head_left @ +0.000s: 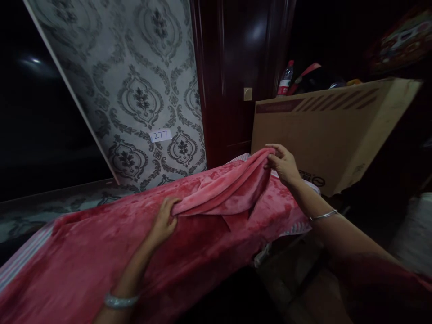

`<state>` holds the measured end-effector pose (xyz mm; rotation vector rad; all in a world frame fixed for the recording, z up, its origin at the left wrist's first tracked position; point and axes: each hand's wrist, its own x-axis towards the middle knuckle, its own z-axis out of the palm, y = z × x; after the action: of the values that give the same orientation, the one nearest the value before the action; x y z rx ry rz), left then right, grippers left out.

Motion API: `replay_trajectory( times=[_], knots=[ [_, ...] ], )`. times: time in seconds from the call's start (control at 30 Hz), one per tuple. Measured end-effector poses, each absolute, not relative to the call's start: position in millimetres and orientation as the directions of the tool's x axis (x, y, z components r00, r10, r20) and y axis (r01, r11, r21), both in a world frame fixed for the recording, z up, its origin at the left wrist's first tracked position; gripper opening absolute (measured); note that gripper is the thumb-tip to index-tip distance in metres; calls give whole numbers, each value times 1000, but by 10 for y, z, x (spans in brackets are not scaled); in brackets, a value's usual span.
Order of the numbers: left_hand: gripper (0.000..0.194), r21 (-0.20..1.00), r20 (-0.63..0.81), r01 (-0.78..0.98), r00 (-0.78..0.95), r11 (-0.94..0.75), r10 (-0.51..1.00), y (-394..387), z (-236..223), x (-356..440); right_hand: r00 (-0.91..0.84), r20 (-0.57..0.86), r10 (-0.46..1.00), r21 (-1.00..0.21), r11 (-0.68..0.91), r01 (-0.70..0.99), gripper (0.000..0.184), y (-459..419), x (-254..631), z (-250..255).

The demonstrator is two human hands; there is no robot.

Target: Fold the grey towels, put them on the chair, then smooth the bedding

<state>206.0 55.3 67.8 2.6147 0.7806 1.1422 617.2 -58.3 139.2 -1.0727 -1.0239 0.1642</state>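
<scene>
A plush pink-red blanket (101,256) is spread over a long surface that runs from the lower left to the middle right. My left hand (166,221) pinches one end of a raised fold of it, near the middle of the view. Farther right, my right hand (283,164) grips the other end of that fold between thumb and fingers. The fold is lifted and stretched slack between both hands, with the blanket's darker red pile showing beneath. A striped cloth (29,256) shows at the blanket's left edge.
A large cardboard box (313,130) stands behind my right hand, with a red-capped bottle (285,80) at its left top. Behind the blanket are a dark red door (232,58) and a patterned wall with a "277" label (161,135). A dark screen (43,112) is at left.
</scene>
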Motion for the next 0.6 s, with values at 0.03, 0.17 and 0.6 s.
replay_trajectory(
  times=[0.03, 0.17, 0.6],
  knots=[
    [55, 329, 623, 397, 590, -857, 513, 540, 660, 2069, 554, 611, 566, -788, 506, 351, 37, -589, 6178, 1408],
    [61, 263, 595, 414, 641, -871, 484, 476, 620, 2078, 565, 601, 565, -796, 485, 361, 32, -612, 6148, 1499],
    [17, 960, 260, -156, 175, -234, 950, 1092, 1147, 2378, 508, 357, 784, -933, 274, 233, 34, -801, 6197, 1595]
  ],
)
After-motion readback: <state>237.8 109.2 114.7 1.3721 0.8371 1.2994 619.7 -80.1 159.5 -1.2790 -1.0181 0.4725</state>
